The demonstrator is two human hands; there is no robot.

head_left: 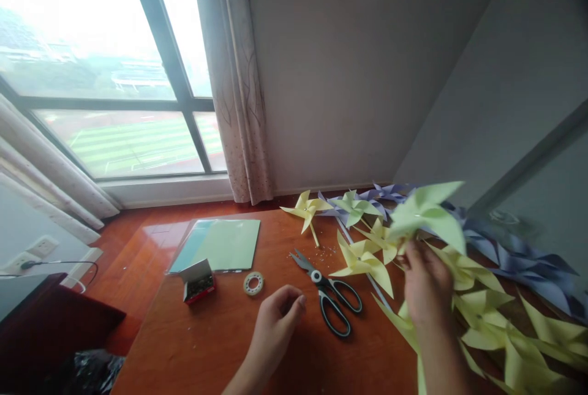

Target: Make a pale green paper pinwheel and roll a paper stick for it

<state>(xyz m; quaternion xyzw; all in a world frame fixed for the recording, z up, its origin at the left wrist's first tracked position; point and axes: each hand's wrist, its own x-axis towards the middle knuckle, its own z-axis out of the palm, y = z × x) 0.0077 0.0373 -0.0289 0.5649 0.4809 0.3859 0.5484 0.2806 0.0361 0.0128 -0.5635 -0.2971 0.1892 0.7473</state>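
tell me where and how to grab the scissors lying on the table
Take the scissors by the handle loops, coming from the near side, probably with the left hand. Both loops are turned toward the person, while the slightly parted blades point away. The right hand is busy holding a pale green pinwheel.

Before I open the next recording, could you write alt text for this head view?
A person's right hand holds a pale green paper pinwheel over a reddish-brown wooden table, near yellow paper pinwheels and purple paper pinwheels. The left hand, fingers curled, is between a pale tape roll and black-and-grey metal scissors; farther left are green and blue paper sheets.
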